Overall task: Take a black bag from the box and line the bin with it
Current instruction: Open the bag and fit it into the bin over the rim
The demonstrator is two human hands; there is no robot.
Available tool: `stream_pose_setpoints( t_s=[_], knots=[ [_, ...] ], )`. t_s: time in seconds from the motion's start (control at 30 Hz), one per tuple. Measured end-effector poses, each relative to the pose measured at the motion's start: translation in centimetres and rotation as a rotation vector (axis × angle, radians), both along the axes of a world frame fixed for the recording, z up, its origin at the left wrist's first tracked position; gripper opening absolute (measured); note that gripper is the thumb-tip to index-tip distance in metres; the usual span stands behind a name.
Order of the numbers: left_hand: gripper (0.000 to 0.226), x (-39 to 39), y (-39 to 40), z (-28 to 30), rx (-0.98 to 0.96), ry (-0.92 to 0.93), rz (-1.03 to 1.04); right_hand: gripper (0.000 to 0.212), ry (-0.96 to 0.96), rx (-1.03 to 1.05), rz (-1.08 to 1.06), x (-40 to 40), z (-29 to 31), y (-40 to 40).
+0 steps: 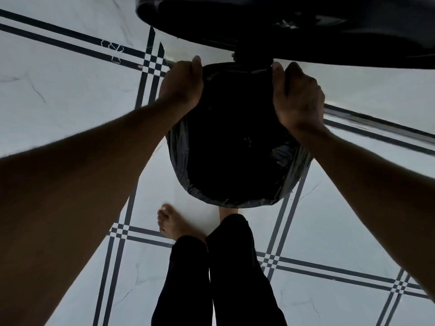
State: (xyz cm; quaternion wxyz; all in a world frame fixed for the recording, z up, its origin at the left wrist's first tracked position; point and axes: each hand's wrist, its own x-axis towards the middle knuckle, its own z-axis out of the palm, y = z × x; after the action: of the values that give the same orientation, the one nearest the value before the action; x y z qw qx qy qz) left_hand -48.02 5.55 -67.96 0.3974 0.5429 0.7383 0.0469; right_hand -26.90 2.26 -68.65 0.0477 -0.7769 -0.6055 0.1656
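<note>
A black bag (237, 149) is spread over the round mouth of the bin, whose body is hidden under the plastic. The bag's edge hangs folded over the near rim (235, 203), glossy and wrinkled. My left hand (182, 84) grips the bag's edge at the far left of the rim, fingers curled over it. My right hand (297, 95) grips the edge at the far right, thumb up along the plastic. The box is not in view.
A large dark shape (282, 27), likely the bin's lid or a piece of furniture, overhangs the far side. The bin stands on a white tiled floor with dark stripes (70, 90). My bare foot (174, 223) and dark trousers (219, 278) are just in front of the bin.
</note>
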Motion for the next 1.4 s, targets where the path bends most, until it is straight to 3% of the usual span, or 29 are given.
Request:
stream_pose_setpoints(
  t_s=[0.2, 0.27, 0.33, 0.47, 0.53, 0.7, 0.9, 1.1, 1.2, 1.3, 1.4],
  knots=[
    [0.059, -1.1, -1.1, 1.8, -0.075, -0.084, 0.279, 0.051, 0.272, -0.119, -0.185, 0.6, 0.5, 0.4],
    [0.051, -1.8, -2.7, 1.8, 0.03, -0.072, 0.413, 0.045, 0.415, -0.029, -0.293, 1.4, 0.8, -0.7],
    [0.034, -2.4, -5.3, 1.8, 0.192, -0.044, 0.512, 0.042, 0.395, 0.106, -0.356, 2.2, 1.2, -2.7],
    [0.027, -2.4, -11.3, 3.0, 0.458, -0.017, 0.475, 0.034, 0.364, 0.196, -0.601, 2.2, 2.3, -8.1],
    [0.029, -1.5, -13.6, 3.5, 0.395, -0.052, 0.469, 0.036, 0.42, 0.149, -0.679, 1.3, 2.6, -10.6],
    [0.033, -0.1, -15.0, 4.2, -0.108, -0.348, 0.737, 0.047, 0.622, 0.04, -0.919, -1.5, 2.5, -12.7],
    [0.052, -2.6, -13.2, 3.5, -0.297, -0.414, 0.876, 0.022, 0.805, 0.191, -1.394, -1.7, 3.0, -10.3],
    [0.04, -4.3, -14.3, 3.5, -0.311, -0.374, 0.812, 0.01, 0.668, 0.159, -1.282, -1.2, 4.8, -14.2],
    [0.035, -4.3, -15.1, 3.1, -0.28, -0.36, 0.874, 0.014, 0.742, 0.057, -1.238, -2.3, 5.8, -17.4],
    [0.043, -3.9, -16.2, 3.2, -0.329, -0.481, 0.918, 0.019, 0.832, -0.038, -1.197, -3.8, 6.2, -18.8],
    [0.054, -3.2, -17.5, 3.7, -0.37, -0.608, 0.81, 0.017, 0.871, -0.033, -1.207, -4.5, 5.9, -18.5]
  ],
)
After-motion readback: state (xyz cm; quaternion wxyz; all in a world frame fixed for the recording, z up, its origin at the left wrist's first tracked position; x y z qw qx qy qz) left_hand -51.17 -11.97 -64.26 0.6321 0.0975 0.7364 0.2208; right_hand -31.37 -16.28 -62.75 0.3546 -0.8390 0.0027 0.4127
